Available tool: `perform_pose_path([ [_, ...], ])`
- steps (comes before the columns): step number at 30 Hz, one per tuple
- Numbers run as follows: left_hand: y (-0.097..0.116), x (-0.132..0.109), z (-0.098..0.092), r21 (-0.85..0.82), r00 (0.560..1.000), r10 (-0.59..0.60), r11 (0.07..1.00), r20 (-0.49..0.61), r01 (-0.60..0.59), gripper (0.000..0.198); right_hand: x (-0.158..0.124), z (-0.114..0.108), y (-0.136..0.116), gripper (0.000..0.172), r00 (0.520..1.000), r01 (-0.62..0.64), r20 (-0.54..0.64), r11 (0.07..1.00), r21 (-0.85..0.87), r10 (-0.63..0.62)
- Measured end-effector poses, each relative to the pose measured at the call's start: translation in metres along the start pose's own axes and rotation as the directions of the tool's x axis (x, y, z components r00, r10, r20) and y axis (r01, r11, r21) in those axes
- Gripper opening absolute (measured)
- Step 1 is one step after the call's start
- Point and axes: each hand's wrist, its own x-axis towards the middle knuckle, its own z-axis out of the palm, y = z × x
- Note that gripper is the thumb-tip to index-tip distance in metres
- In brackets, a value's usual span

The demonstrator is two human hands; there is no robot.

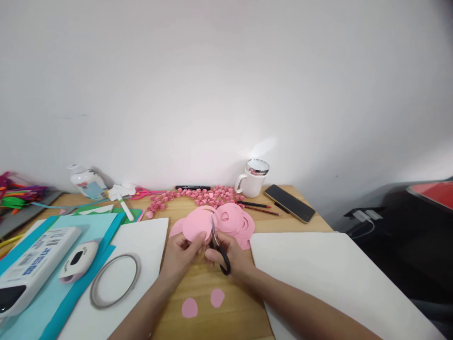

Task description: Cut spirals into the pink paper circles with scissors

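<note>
My left hand (184,252) pinches the lower edge of a round pink paper piece (196,223) between thumb and fingers. Scissors with black handles (223,260) are in my right hand (230,255), their blades pointing up at the right edge of that paper. Behind and to the right lie overlapping pink paper pieces with cut-out holes (235,219). Nearer to me on the wood, two small pink discs (189,308) lie flat, a little apart.
Many small pink paper coils (203,194) lie towards the wall. A white mug (253,179) and a phone (290,203) stand or lie at the back right, with pencils (255,204) beside them. White sheets (311,274) flank my arms; a tape ring (115,282) lies left.
</note>
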Motion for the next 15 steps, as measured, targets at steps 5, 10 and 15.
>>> perform_pose_path([
  [5,-0.0027,0.0004,0.0003,0.049,1.000,0.005,0.999,-0.005,-0.005,0.039,0.0004,0.0003,-0.0032,0.036,1.000,0.024,-0.015,1.000,0.016,-0.024],
  [10,0.0028,0.0007,-0.0008,0.051,0.999,0.035,0.998,0.005,-0.035,0.039,0.0005,0.0017,-0.0045,0.037,0.999,0.032,0.001,0.998,0.046,-0.032],
  [15,0.0033,-0.0007,-0.0005,0.057,0.998,0.057,0.997,0.018,-0.058,0.042,0.0006,0.0023,-0.0055,0.039,1.000,0.024,-0.010,0.997,0.079,-0.023],
])
